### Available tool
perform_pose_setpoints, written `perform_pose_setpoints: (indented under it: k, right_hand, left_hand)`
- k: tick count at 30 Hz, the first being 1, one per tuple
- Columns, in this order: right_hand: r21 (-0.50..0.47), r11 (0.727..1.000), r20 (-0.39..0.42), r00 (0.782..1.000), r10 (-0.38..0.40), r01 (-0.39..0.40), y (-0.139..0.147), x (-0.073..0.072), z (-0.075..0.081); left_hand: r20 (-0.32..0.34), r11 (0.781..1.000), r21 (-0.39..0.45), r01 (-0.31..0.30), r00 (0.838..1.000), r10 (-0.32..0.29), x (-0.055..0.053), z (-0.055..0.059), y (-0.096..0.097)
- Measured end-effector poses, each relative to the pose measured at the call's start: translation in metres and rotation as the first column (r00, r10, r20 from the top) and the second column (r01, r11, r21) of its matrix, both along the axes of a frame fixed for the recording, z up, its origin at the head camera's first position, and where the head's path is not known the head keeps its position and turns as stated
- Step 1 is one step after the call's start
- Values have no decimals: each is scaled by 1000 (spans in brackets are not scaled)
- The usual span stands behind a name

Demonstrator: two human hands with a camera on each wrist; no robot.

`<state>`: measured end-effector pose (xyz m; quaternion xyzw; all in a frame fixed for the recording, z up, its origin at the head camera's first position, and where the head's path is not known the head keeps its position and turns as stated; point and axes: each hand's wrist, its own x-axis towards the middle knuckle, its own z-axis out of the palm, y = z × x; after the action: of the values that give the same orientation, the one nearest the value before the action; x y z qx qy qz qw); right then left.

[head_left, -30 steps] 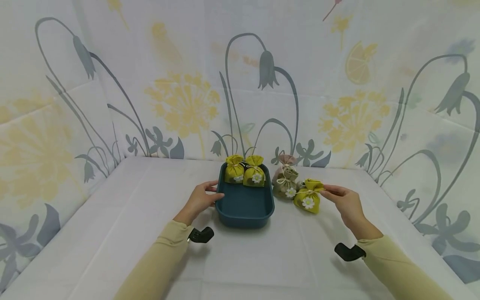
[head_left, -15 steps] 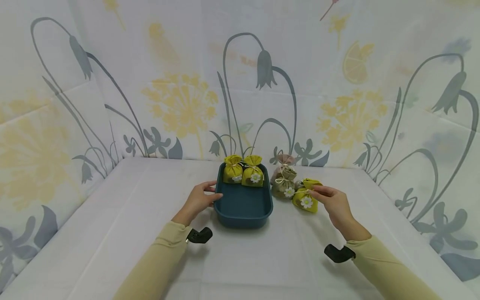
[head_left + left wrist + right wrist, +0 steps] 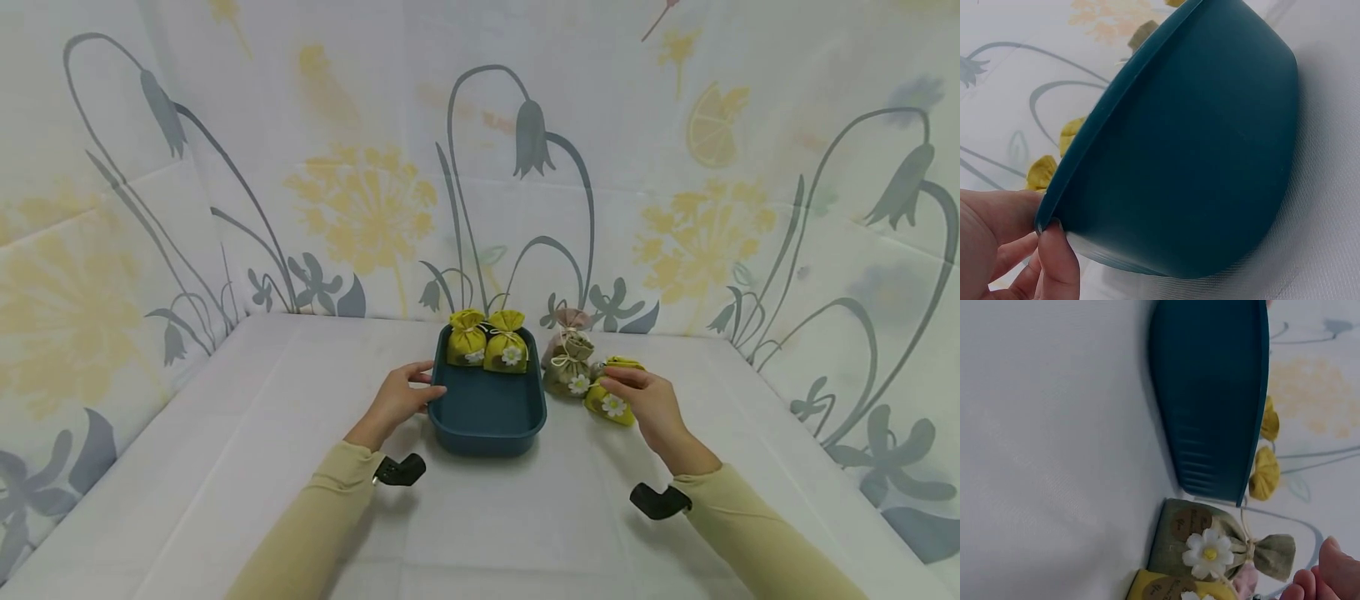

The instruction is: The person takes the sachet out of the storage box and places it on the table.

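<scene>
Backdrop: white fabric printed with grey drooping flowers and yellow blooms [image 3: 337,100], behind a white cloth-covered table [image 3: 225,417].
Tub: teal, rounded-rectangular, smooth-walled tub [image 3: 487,408] on the table; ridges on its outer wall appear only in the right wrist view.
Tub contents: two yellow drawstring cloth pouches with white flowers, left one [image 3: 467,343] and right one [image 3: 507,348], side by side at the far end; the wrist views show only their tops over the rim.
Left hand [image 3: 397,400]: thumb and fingers pinch the tub's rim, clearest in the left wrist view.
Right hand [image 3: 648,404]: fingertips close together in front of the loose yellow cloth pouch [image 3: 597,402] right of the tub; cannot tell whether they grip it.
Beside it: olive-grey drawstring cloth pouch [image 3: 564,375], pale pink cloth pouch [image 3: 573,318] behind.
Label: brown round label [image 3: 1191,524] on the olive-grey pouch, readable as a label only from the right wrist.
</scene>
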<state>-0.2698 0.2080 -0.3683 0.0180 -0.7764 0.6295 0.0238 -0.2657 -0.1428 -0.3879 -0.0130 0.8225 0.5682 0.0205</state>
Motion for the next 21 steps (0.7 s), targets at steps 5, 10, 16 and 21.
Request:
perform_pose_setpoints:
  k: [5,10,16,21]
  right_hand:
    - [-14,1000,3,1000,10,-10,-9,-3,1]
    - [19,1000,1,1000,20,-20,-16,-4,4]
    - [31,999,9,1000,27,-27,-23,-8,6]
    - [36,999,32,999,30,-31,-30,-11,9]
  left_hand:
    - [-8,1000,-2,-1,1000,1,1,0,0]
    - [1,1000,-5,-1,1000,1,-1,-1,1]
    - [-2,1000,-10,-3,1000,3,0,2,2]
    - [1,1000,-8,-2,1000,2,0,1,1]
